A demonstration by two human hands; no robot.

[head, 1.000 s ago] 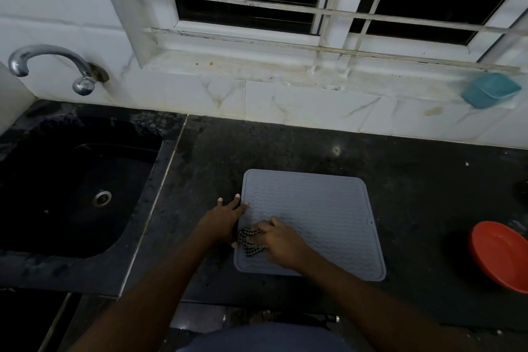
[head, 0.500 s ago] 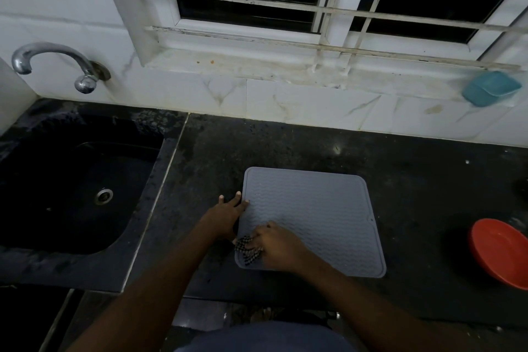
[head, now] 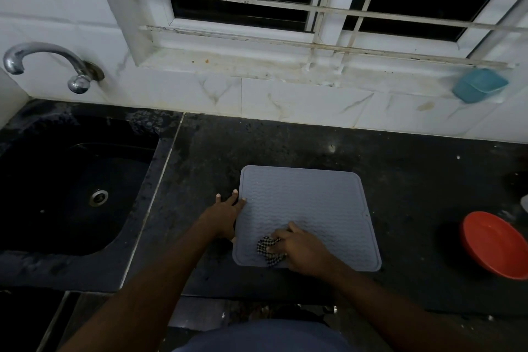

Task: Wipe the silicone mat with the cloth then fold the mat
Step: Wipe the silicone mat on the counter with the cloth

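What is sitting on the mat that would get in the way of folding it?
Only the person's own things: the checked cloth bunched under the right hand at the mat's near left corner, and the left hand pressing its left edge. The red bowl sits apart, to the right.

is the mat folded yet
No, the mat lies flat and open on the counter while the right hand presses the cloth on it.

One mat (head: 308,203), one cloth (head: 268,250), one bowl (head: 494,244)
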